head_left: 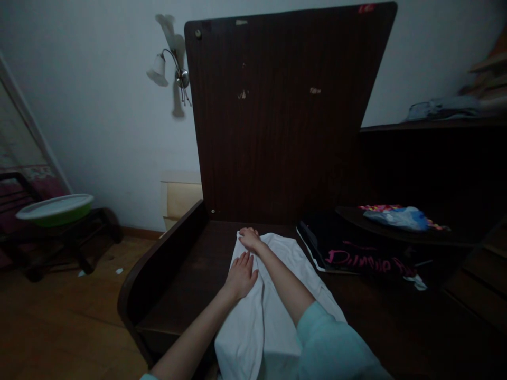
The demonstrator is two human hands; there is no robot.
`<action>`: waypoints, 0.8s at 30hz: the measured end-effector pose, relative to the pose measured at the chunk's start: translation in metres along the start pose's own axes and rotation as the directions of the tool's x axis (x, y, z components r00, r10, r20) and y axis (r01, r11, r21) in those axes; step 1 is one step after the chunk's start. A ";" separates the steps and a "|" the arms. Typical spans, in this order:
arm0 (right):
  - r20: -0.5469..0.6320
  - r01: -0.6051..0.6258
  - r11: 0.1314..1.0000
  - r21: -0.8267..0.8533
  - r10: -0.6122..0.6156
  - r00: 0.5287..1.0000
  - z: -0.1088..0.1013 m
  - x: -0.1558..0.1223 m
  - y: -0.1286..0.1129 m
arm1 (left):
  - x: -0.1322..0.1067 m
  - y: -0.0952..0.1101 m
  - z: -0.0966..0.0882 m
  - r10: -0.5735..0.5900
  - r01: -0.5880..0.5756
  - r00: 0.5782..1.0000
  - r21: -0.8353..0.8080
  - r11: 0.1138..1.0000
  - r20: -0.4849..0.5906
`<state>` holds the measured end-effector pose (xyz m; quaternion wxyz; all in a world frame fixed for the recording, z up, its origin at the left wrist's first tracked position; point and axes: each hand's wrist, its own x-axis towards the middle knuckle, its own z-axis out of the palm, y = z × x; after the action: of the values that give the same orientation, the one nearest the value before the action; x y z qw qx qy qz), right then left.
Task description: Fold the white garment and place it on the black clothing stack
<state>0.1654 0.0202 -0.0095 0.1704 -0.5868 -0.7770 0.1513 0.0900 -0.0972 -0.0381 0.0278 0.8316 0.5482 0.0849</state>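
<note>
A white cloth [273, 311] lies stretched along a dark wooden surface [190, 274]. My left hand [241, 274] rests flat on the cloth's left fold, fingers stretched out. My right hand [249, 238] reaches across to the cloth's far left corner, its fingers curled on the fabric there. My right arm wears a light teal sleeve [336, 343].
A tall dark wooden board [285, 116] stands upright behind the surface. A black garment with pink lettering [356, 253] lies to the right, below a shelf with a blue plastic packet [400, 216]. A green basin [55, 208] sits on a chair at left. A wall lamp [170, 63] hangs above.
</note>
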 end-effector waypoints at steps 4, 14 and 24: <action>-0.036 0.004 1.000 0.017 -0.003 0.999 0.000 0.001 0.003 | 0.000 -0.001 0.001 0.007 -0.007 1.000 -0.007 1.000 0.003; -0.112 0.095 0.995 0.014 -0.093 0.989 0.003 -0.005 0.000 | -0.001 0.003 -0.004 -0.005 0.005 1.000 -0.009 1.000 0.012; -0.024 -0.004 0.998 0.064 0.006 1.000 -0.001 0.016 0.004 | 0.000 0.000 0.002 0.018 -0.018 1.000 0.006 1.000 -0.018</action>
<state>0.1650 0.0364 -0.0086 0.1981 -0.5848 -0.7682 0.1694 0.0906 -0.0976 -0.0399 0.0199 0.8358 0.5411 0.0910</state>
